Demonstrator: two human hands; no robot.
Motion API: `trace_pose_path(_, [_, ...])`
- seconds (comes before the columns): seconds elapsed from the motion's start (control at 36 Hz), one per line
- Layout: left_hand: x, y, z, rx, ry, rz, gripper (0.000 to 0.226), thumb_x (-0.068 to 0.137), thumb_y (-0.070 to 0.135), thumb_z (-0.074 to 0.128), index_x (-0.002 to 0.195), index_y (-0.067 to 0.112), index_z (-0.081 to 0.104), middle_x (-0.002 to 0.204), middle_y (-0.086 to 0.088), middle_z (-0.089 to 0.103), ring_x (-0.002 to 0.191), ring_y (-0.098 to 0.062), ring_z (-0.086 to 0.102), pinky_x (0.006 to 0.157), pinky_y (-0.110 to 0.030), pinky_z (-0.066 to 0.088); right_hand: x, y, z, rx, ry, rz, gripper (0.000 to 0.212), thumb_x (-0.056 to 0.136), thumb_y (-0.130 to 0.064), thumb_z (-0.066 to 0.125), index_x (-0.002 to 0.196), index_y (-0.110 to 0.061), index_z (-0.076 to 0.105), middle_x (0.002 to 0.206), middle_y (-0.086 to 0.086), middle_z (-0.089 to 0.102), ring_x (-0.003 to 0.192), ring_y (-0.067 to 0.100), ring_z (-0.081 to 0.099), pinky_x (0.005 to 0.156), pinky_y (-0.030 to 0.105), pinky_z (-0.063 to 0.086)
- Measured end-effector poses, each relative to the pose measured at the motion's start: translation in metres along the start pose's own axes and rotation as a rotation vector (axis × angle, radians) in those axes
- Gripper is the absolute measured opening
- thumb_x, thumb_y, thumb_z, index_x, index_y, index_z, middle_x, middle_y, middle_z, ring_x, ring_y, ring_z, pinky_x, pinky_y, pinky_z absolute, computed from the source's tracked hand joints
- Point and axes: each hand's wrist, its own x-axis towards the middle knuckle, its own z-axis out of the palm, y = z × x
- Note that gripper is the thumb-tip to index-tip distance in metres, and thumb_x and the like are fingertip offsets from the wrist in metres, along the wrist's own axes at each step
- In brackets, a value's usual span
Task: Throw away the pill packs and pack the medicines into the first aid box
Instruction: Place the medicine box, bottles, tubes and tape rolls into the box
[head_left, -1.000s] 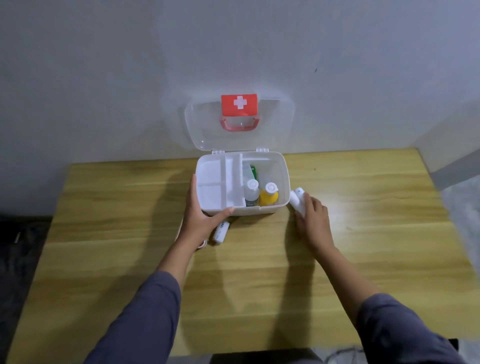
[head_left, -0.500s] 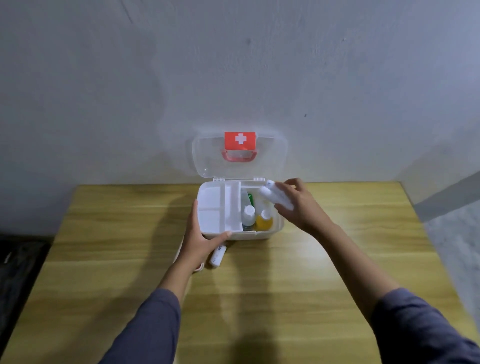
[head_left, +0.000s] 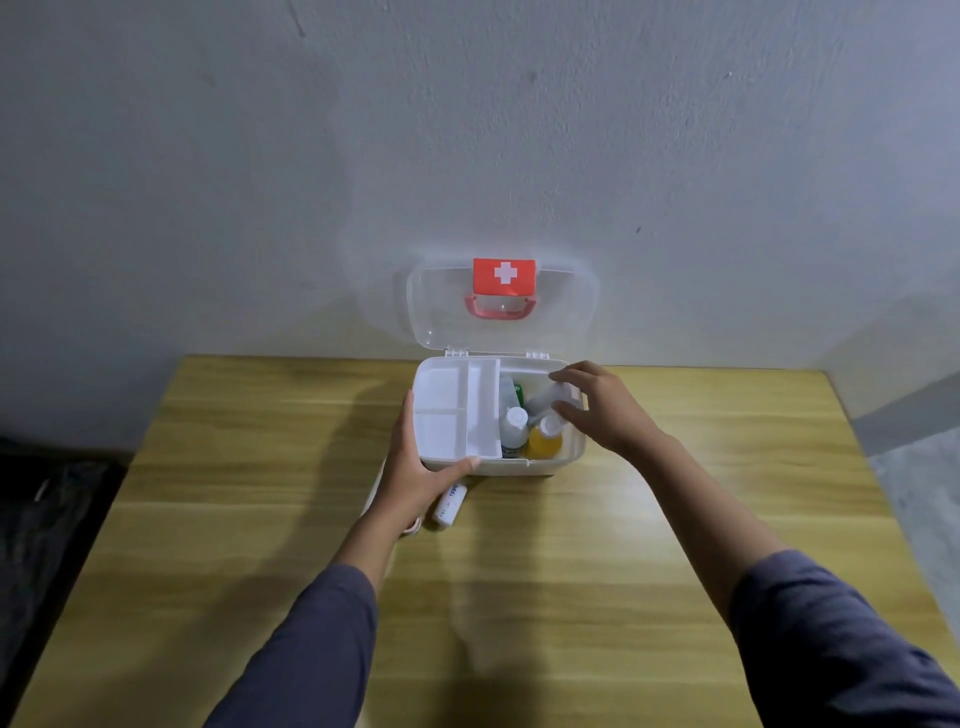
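The white first aid box (head_left: 545, 466) stands open on the wooden table (head_left: 571, 571), its clear lid (head_left: 566, 312) with a red cross label leaning on the wall. A white divider tray (head_left: 447, 415) fills its left half. On the right stand a white-capped bottle (head_left: 514, 423) and a yellow bottle (head_left: 544, 441). My right hand (head_left: 597, 405) holds a white bottle (head_left: 548, 399) tilted inside the box's right half. My left hand (head_left: 415, 467) grips the box's front left corner. A white tube (head_left: 451, 505) lies on the table just in front of the box.
A pale wall rises directly behind the table. A white, red-edged object (head_left: 413, 527) peeks out under my left wrist. Dark floor lies off the table's left edge and grey floor off its right.
My right hand lifted the white bottle from the table beside the box's right end, carried it over the rim and lowered it into the box. My left hand stayed on the box.
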Motion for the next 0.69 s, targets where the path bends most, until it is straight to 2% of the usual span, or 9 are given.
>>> trace_pose_path(0.08, [0.0, -0.001, -0.001, 0.011, -0.002, -0.003, 0.113, 0.066, 0.025, 0.084, 0.146, 0.039, 0.004, 0.143, 0.023, 0.016, 0.129, 0.005, 0.02, 0.101, -0.02, 0.028, -0.007, 0.001, 0.007, 0.075, 0.12, 0.056, 0.033, 0.091, -0.013, 0.054, 0.123, -0.006, 0.057, 0.126, 0.012, 0.057, 0.116, 0.026, 0.052, 0.094, 0.024, 0.036])
trace_pose_path(0.19, [0.001, -0.004, -0.001, 0.048, -0.015, -0.022, 0.117, 0.065, 0.035, 0.083, 0.145, 0.042, -0.002, 0.153, 0.018, 0.011, 0.136, 0.0, 0.018, 0.108, -0.027, 0.028, -0.014, 0.004, 0.021, 0.216, 0.289, 0.172, 0.034, 0.091, -0.006, 0.049, 0.124, -0.006, 0.055, 0.125, 0.012, 0.057, 0.114, 0.027, 0.054, 0.095, 0.032, 0.044])
trace_pose_path(0.31, [-0.005, -0.008, 0.005, 0.166, 0.04, -0.015, 0.115, 0.069, 0.048, 0.076, 0.145, 0.039, -0.009, 0.156, 0.017, -0.002, 0.142, -0.004, 0.007, 0.114, -0.039, 0.025, -0.02, 0.001, 0.03, 0.35, 0.286, 0.257, 0.037, 0.092, -0.007, 0.045, 0.128, -0.013, 0.053, 0.123, 0.01, 0.061, 0.111, 0.024, 0.055, 0.091, 0.028, 0.043])
trace_pose_path(0.42, [-0.015, -0.012, 0.014, 0.182, 0.109, -0.004, 0.107, 0.077, 0.047, 0.069, 0.147, 0.032, -0.01, 0.157, 0.011, -0.003, 0.144, -0.008, 0.004, 0.115, -0.043, 0.024, -0.017, -0.001, 0.03, 0.477, 0.31, 0.344, 0.04, 0.089, -0.006, 0.043, 0.125, -0.015, 0.057, 0.121, 0.006, 0.065, 0.104, 0.017, 0.059, 0.087, 0.024, 0.043])
trace_pose_path(0.47, [-0.02, -0.012, 0.019, 0.173, 0.168, 0.014, 0.104, 0.078, 0.046, 0.068, 0.148, 0.028, -0.007, 0.158, 0.005, 0.002, 0.144, -0.01, 0.008, 0.116, -0.038, 0.023, -0.015, -0.002, 0.028, 0.51, 0.321, 0.367, 0.039, 0.088, -0.004, 0.044, 0.123, -0.014, 0.059, 0.119, 0.006, 0.066, 0.099, 0.015, 0.06, 0.086, 0.024, 0.045])
trace_pose_path(0.53, [-0.029, -0.014, 0.022, 0.163, 0.244, 0.021, 0.099, 0.079, 0.041, 0.068, 0.148, 0.024, -0.001, 0.157, 0.0, 0.011, 0.138, -0.006, 0.022, 0.109, -0.017, 0.026, -0.013, -0.002, 0.027, 0.538, 0.33, 0.372, 0.039, 0.086, -0.002, 0.045, 0.12, -0.014, 0.061, 0.115, 0.006, 0.068, 0.097, 0.016, 0.062, 0.087, 0.025, 0.046])
trace_pose_path(0.56, [-0.035, -0.017, 0.023, 0.18, 0.279, 0.017, 0.096, 0.08, 0.039, 0.068, 0.149, 0.023, 0.003, 0.156, -0.001, 0.016, 0.133, -0.005, 0.029, 0.104, -0.011, 0.028, -0.013, -0.002, 0.026, 0.545, 0.33, 0.374, 0.039, 0.086, -0.002, 0.045, 0.12, -0.014, 0.061, 0.115, 0.007, 0.068, 0.097, 0.016, 0.062, 0.088, 0.026, 0.047])
trace_pose_path(0.64, [-0.054, -0.034, 0.02, 0.299, 0.361, 0.007, 0.088, 0.083, 0.041, 0.064, 0.148, 0.024, 0.008, 0.154, -0.004, 0.024, 0.134, -0.021, 0.037, 0.107, -0.027, 0.034, -0.014, 0.0, 0.027, 0.566, 0.326, 0.379, 0.038, 0.087, -0.003, 0.046, 0.121, -0.014, 0.06, 0.118, 0.009, 0.067, 0.105, 0.02, 0.062, 0.095, 0.033, 0.049])
trace_pose_path(0.69, [-0.062, -0.047, 0.017, 0.408, 0.368, -0.005, 0.083, 0.085, 0.038, 0.062, 0.148, 0.018, 0.011, 0.155, -0.006, 0.022, 0.14, -0.022, 0.027, 0.105, -0.022, 0.027, -0.015, 0.001, 0.028, 0.577, 0.327, 0.382, 0.038, 0.088, -0.004, 0.047, 0.122, -0.013, 0.059, 0.121, 0.009, 0.065, 0.109, 0.021, 0.061, 0.097, 0.034, 0.048])
